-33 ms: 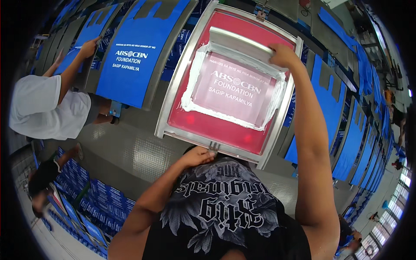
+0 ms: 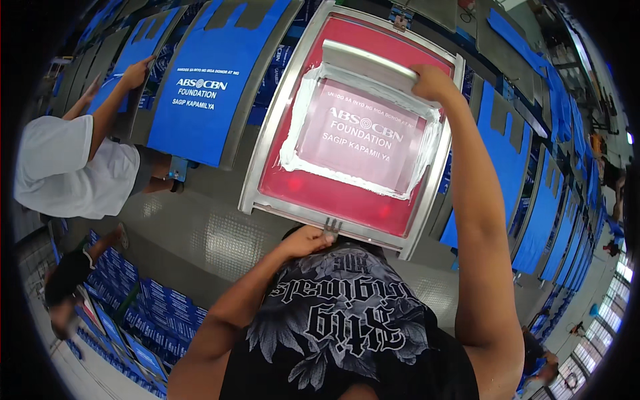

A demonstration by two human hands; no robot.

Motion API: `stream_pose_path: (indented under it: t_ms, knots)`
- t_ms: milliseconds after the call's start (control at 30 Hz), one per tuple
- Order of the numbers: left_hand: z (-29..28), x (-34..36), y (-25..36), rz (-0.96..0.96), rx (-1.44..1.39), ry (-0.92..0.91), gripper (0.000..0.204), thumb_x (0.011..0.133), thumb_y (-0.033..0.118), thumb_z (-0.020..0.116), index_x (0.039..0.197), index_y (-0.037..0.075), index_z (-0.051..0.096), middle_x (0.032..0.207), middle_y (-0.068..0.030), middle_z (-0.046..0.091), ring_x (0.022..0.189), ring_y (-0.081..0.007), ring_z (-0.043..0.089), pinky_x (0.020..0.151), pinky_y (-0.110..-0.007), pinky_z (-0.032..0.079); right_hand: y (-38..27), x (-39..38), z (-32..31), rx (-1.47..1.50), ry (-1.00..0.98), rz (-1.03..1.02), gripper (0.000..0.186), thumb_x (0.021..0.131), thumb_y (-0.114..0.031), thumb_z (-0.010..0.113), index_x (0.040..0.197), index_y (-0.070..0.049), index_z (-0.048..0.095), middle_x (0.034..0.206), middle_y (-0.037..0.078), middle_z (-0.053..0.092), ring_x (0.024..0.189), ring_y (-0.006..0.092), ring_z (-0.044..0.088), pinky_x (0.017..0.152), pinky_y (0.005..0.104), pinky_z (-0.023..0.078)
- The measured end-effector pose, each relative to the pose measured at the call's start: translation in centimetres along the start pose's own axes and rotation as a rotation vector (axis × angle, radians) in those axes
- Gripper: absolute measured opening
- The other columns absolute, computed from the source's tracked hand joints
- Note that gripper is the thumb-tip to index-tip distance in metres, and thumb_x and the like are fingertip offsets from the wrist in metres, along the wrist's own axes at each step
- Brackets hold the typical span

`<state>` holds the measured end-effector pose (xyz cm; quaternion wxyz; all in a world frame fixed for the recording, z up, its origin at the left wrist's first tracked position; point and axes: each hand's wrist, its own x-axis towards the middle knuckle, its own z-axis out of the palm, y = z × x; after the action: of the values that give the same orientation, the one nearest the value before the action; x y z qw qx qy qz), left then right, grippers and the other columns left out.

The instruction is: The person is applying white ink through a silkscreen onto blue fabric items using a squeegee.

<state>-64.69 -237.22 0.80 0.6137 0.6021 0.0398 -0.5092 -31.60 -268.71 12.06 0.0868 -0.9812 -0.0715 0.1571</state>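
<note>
A screen printing frame (image 2: pixel 252 177) with a metal border and red mesh lies flat before me. White ink (image 2: pixel 333 178) rings the pale printed window (image 2: pixel 363 143) in its middle. Along the window's far side rests a squeegee (image 2: pixel 367 63) with a long metal holder, tilted slightly. My right hand (image 2: pixel 437 85) is closed around the squeegee's right end. At the near rim of the frame, my left hand (image 2: pixel 310 241) pinches the edge beside a small pronged metal tab (image 2: pixel 333 227); its fingertips are partly hidden.
Blue printed bags (image 2: pixel 203 83) lie on slanted boards to the left, with more blue bags (image 2: pixel 497 150) in a row to the right. A co-worker in a white shirt (image 2: pixel 60 160) stands at left. Stacked blue items (image 2: pixel 153 300) sit behind me, lower left.
</note>
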Motion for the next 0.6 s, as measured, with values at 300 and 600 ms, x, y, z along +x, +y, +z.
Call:
stream_pose_path:
  t_ms: [300,600]
  knots:
    - [1.2,-2.4,3.9,0.093,0.046,-0.119,0.038,0.095,0.034,0.050,0.079,0.002,0.063,0.065,0.0000,0.057,0.059,-0.0064,0.050,0.055,-0.021,0.042,-7.2,-14.0,4.4,-0.041,0.100,-0.009,0.042,0.066,-0.005,0.056,0.106,-0.014,0.064,0.095,0.012,0.066,0.095,0.0282,0.061,0.080,0.0415,0.047]
    - [1.4,-0.4,2.4,-0.117,0.235,0.063,0.038,0.093,0.036,0.052,0.075,0.003,0.061,0.061,-0.0009,0.056,0.053,-0.0083,0.050,0.047,-0.023,0.041,-11.3,-26.1,8.7,0.082,0.253,-0.035,0.040,0.067,-0.005,0.061,0.106,-0.010,0.059,0.094,0.007,0.064,0.093,0.0254,0.057,0.089,0.0443,0.037]
